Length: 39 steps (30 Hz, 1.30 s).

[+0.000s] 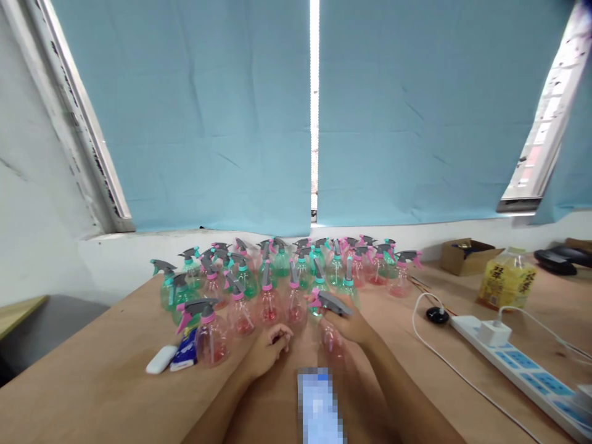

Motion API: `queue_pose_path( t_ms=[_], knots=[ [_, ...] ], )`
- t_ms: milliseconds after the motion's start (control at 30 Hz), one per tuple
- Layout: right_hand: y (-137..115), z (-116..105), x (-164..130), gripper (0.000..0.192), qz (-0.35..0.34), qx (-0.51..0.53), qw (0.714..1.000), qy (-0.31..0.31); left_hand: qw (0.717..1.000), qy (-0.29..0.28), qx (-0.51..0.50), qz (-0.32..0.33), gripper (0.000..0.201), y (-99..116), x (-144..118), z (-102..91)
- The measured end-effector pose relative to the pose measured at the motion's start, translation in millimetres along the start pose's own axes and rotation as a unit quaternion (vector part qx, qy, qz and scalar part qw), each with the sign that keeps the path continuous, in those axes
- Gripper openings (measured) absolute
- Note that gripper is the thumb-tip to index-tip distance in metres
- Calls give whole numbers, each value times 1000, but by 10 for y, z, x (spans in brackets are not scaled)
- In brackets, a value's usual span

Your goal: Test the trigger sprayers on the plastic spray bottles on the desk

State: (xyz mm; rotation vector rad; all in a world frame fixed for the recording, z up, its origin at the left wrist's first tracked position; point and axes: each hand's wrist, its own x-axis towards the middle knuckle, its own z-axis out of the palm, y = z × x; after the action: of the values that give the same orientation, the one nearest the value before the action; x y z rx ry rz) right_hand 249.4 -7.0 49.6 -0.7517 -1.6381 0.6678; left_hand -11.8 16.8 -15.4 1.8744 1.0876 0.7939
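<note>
Head: right hand (348, 320) (around bottle (333, 345))

Pixel blocks are masking the phone (319, 404), whose lower end is leaving the picture, as is the bench's (92, 382) near edge. The right hand (349, 324) is hiding the pink spray bottle's (333, 346) neck. Front bottles (268, 305) are partly covering rear bottles (337, 271) toward the far edge. Rightward, the picture's border is cutting off the power strip (510, 359).
</note>
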Motion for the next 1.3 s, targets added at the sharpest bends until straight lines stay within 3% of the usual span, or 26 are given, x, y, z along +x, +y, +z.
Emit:
queue_pose_path(
  t_ms=[267, 433, 900, 1300],
  knots=[
    [189, 311, 196, 14, 57, 140, 987, -45, 1000, 0, 0, -10, 38, 29, -2, 10],
    [271, 419, 306, 15, 100, 211, 972, -30, 1000, -1, -3, 2, 35, -4, 0, 20],
    [327, 466, 350, 31, 95, 222, 967, -81, 1000, -2, 5, -2, 38, -4, -1, 23],
    [269, 500, 326, 18, 127, 209, 969, -41, 1000, -5, 9, 4, 31, -72, 13, 13]
  ],
)
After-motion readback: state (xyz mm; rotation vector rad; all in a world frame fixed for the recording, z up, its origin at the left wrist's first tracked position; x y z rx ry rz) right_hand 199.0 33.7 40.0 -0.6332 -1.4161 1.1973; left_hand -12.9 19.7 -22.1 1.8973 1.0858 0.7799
